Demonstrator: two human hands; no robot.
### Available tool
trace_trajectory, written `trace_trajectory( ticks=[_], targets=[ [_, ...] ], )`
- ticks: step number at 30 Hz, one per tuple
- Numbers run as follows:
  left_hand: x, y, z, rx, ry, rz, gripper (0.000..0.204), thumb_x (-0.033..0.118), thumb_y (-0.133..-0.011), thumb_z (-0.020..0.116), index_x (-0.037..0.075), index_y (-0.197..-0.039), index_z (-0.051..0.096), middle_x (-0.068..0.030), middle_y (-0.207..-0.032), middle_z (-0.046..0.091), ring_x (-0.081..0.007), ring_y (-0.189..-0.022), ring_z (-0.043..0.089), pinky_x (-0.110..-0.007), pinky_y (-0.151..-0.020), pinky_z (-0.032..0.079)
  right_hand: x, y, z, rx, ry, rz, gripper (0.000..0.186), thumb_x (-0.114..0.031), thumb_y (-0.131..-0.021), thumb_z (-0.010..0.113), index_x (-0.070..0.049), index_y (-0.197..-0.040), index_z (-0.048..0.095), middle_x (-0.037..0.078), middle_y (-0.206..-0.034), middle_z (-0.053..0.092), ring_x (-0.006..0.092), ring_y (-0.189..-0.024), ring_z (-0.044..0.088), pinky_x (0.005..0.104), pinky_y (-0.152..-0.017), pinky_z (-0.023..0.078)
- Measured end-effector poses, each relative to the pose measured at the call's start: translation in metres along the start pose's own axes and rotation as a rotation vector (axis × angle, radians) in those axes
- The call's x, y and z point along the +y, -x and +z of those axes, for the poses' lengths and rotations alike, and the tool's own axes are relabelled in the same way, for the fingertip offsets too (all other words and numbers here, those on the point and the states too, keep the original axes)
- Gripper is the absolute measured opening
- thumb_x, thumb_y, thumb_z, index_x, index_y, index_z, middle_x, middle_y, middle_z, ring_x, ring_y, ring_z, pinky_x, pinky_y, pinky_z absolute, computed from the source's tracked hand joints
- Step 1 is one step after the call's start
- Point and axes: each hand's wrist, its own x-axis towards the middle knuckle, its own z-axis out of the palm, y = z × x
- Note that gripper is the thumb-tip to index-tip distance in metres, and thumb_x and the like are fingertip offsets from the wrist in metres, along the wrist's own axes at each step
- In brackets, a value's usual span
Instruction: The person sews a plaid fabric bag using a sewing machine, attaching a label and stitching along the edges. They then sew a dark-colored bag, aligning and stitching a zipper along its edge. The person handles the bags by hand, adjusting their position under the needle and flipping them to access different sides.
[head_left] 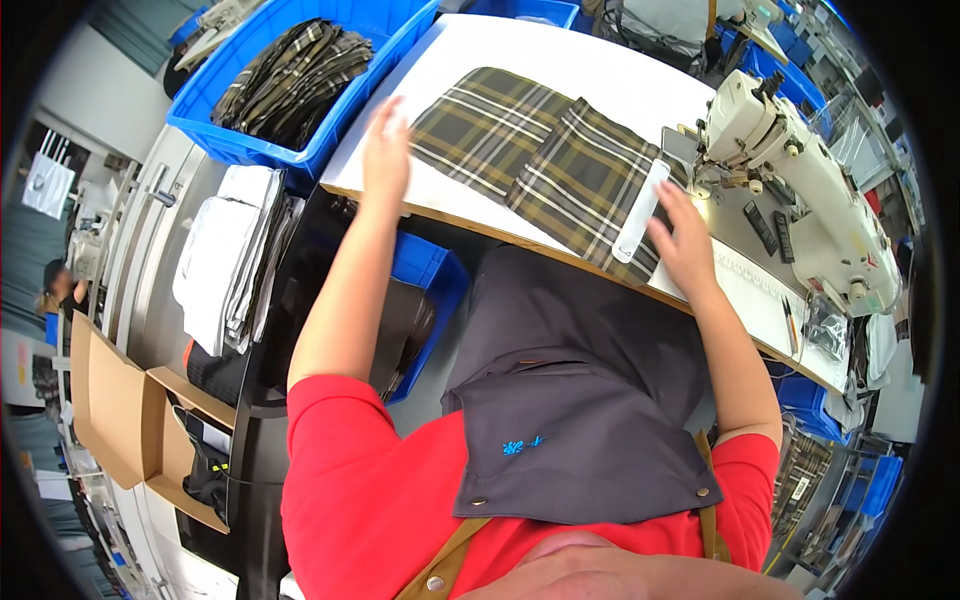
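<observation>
Two panels of brown-and-olive plaid cloth lie on the white table [455, 50]. The left plaid panel [490, 125] is partly covered by the right plaid panel [590, 180]. A narrow white strip with rounded ends [641, 212] rests on the right panel's right side. My left hand [387, 155] is raised at the table's left edge, beside the left panel, fingers stretched out and holding nothing. My right hand [684, 243] is at the strip's right edge with its fingers extended and apart; whether they press on the strip I cannot tell.
A white sewing machine [800, 165] stands at the right, two dark clips [770, 230] beside it. At the far left, a blue bin [190, 112] holds plaid pieces [290, 85]. White stacked sheets [230, 260] and an open cardboard box [115, 410] are at my left.
</observation>
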Motion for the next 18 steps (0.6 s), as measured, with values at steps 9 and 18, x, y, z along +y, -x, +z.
trace_trajectory(
  ticks=[9, 18],
  targets=[
    [-0.042, 0.032, 0.033, -0.583, -0.892, 0.156, 0.063, 0.05, -0.102, 0.058, 0.022, -0.157, 0.047, -0.0067, -0.169, 0.035, -0.0299, -0.159, 0.024, -0.068, -0.119, 0.024, -0.008, 0.003, -0.002, -0.205, 0.103, -0.062, 0.059, -0.039, -0.096, 0.069, -0.008, -0.145, 0.06, 0.015, -0.156, 0.051, 0.0345, -0.148, 0.041, 0.0497, -0.125, 0.027],
    [-0.014, 0.018, -0.105, -0.075, -0.859, 0.285, 0.051, 0.032, -0.093, 0.074, 0.011, -0.138, 0.063, -0.0169, -0.142, 0.063, -0.0375, -0.135, 0.056, -0.047, -0.113, 0.043, -0.01, 0.009, 0.0, -0.1, 0.088, -0.098, 0.061, -0.029, -0.089, 0.075, -0.002, -0.142, 0.061, 0.016, -0.155, 0.053, 0.0377, -0.147, 0.043, 0.0481, -0.122, 0.031]
  ],
)
